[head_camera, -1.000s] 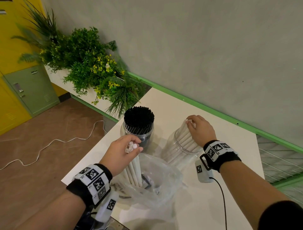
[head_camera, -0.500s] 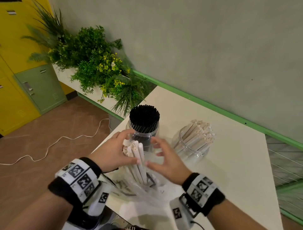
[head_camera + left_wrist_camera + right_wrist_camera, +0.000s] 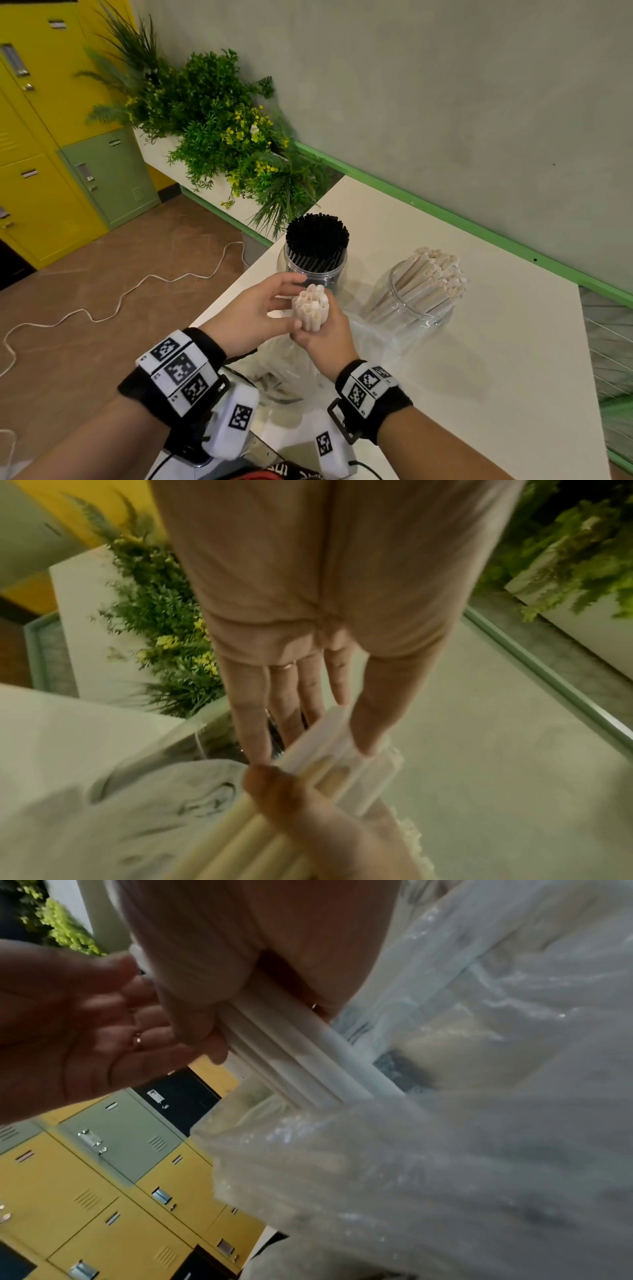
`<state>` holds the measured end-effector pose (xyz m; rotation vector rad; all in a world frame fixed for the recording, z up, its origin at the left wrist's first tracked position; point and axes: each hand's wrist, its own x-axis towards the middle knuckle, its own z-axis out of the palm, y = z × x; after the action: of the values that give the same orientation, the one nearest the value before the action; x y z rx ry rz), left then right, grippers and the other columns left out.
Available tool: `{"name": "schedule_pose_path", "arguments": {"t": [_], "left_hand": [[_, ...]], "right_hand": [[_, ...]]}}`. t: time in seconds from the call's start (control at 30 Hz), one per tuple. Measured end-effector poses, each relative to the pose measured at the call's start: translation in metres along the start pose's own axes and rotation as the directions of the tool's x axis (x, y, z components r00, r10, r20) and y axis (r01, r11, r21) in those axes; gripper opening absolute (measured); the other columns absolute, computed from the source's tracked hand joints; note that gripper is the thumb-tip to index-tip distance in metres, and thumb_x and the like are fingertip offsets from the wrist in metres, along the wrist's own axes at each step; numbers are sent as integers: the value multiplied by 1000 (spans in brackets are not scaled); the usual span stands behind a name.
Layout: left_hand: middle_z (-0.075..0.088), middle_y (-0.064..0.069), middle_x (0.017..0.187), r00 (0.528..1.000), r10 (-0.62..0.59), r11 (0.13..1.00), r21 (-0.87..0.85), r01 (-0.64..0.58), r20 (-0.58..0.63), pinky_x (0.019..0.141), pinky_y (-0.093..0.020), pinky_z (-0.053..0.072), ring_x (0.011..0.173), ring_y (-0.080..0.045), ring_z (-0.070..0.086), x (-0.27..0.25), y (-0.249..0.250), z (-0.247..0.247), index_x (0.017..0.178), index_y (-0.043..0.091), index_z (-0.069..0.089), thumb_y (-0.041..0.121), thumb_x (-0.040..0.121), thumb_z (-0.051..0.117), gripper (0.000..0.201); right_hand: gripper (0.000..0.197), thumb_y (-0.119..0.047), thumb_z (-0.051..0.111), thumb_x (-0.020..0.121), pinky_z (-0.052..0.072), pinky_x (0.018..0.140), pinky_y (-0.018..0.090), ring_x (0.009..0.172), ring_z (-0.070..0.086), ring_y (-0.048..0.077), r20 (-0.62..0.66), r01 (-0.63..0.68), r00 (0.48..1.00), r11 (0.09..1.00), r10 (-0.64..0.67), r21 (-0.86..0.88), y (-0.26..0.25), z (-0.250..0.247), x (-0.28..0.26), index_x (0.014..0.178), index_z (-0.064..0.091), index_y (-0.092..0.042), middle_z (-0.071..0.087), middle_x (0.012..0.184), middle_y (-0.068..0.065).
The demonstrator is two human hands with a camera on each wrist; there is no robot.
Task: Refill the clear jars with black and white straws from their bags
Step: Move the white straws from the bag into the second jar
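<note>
My right hand (image 3: pixel 322 334) grips a bundle of white straws (image 3: pixel 311 306) upright above the clear plastic bag (image 3: pixel 274 373); in the right wrist view the right hand (image 3: pixel 236 1007) is wrapped round the straws (image 3: pixel 294 1053), whose lower ends reach into the bag (image 3: pixel 445 1150). My left hand (image 3: pixel 263 308) lies beside the bundle with straight fingers (image 3: pixel 253 723) and the thumb touching it. Behind stand a clear jar packed with black straws (image 3: pixel 317 245) and a clear jar of white straws (image 3: pixel 426 291), leaning right.
The white table (image 3: pixel 479 377) has its left edge just beside the black-straw jar. A planter of green plants (image 3: pixel 222 137) stands behind that edge. Yellow and green lockers (image 3: pixel 51 137) and a white cable (image 3: pixel 137 291) on the brown floor are at the left.
My right hand left the white-straw jar, came over to the bag and took hold of the bundle. My left hand's fingers straightened off the straws, and the bundle rose.
</note>
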<state>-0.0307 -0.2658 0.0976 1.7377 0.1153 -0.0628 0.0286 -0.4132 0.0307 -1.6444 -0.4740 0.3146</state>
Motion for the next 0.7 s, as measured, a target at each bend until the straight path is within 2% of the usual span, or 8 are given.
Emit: {"name": "schedule_pose_path", "arguments": {"t": [0.1, 0.2, 0.27, 0.37, 0.43, 0.5, 0.57, 0.7], "left_hand": [[61, 15, 120, 996, 24, 987, 163, -10, -88, 93, -25, 48, 111, 2, 56, -2, -6, -2, 120, 32, 55, 14, 80, 74, 48], [52, 20, 121, 993, 72, 899, 438, -25, -92, 90, -4, 32, 111, 13, 45, -5, -18, -2, 111, 36, 61, 19, 83, 69, 34], [49, 16, 125, 998, 54, 863, 503, -37, -20, 89, 5, 23, 112, 9, 45, -5, -24, 1, 113, 33, 63, 17, 85, 66, 31], [49, 9, 132, 999, 23, 843, 536, -45, 47, 98, -2, 23, 122, -4, 46, -2, -29, 10, 119, 25, 61, 12, 90, 60, 32], [52, 10, 132, 999, 12, 855, 517, -36, 49, 101, -8, 27, 123, -6, 47, -1, -30, 14, 121, 24, 60, 10, 91, 56, 33], [54, 14, 129, 999, -2, 869, 494, -16, 34, 96, -2, 27, 121, -2, 48, -1, -32, 14, 119, 28, 59, 8, 92, 53, 34], [55, 16, 127, 1000, 2, 865, 502, -14, 24, 91, 4, 24, 119, 0, 48, -1, -33, 13, 119, 28, 59, 8, 92, 53, 34], [55, 14, 125, 999, 41, 858, 511, -48, 25, 88, 5, 25, 115, 1, 49, 2, -28, 12, 117, 31, 58, 14, 92, 57, 31]], "right_hand": [[42, -16, 73, 68, 56, 76, 36, 88, 66, 20, -52, 20, 998, 999, -17, 48, -6, -10, -2, 106, 56, -16, 68, 93, 3], [41, -2, 76, 74, 52, 71, 27, 81, 63, 12, -107, 20, 994, 992, -6, 125, -8, -21, -6, 104, 54, -20, 64, 85, -6], [51, -4, 78, 72, 51, 72, 24, 82, 61, 9, -133, 38, 991, 989, -18, 144, -7, -24, -10, 111, 51, -22, 61, 87, -7], [60, -10, 80, 70, 54, 76, 33, 85, 61, 16, -132, 34, 991, 989, -15, 142, -2, -20, -14, 119, 49, -25, 60, 91, 2], [54, -9, 78, 71, 55, 76, 34, 84, 62, 16, -147, 19, 989, 993, -2, 119, -2, -18, -13, 115, 52, -24, 63, 89, 1], [40, -3, 74, 73, 52, 72, 29, 78, 62, 12, -173, 13, 985, 994, 5, 106, -8, -20, -11, 104, 55, -20, 63, 82, -7], [30, -1, 73, 74, 52, 70, 27, 76, 63, 12, -210, 22, 978, 994, 1, 106, -22, -26, -8, 96, 56, -12, 65, 80, -5], [37, -3, 76, 78, 54, 83, 27, 95, 69, 17, -325, 76, 945, 990, -34, 119, -64, -57, -3, 111, 60, -4, 71, 100, 6]]}}
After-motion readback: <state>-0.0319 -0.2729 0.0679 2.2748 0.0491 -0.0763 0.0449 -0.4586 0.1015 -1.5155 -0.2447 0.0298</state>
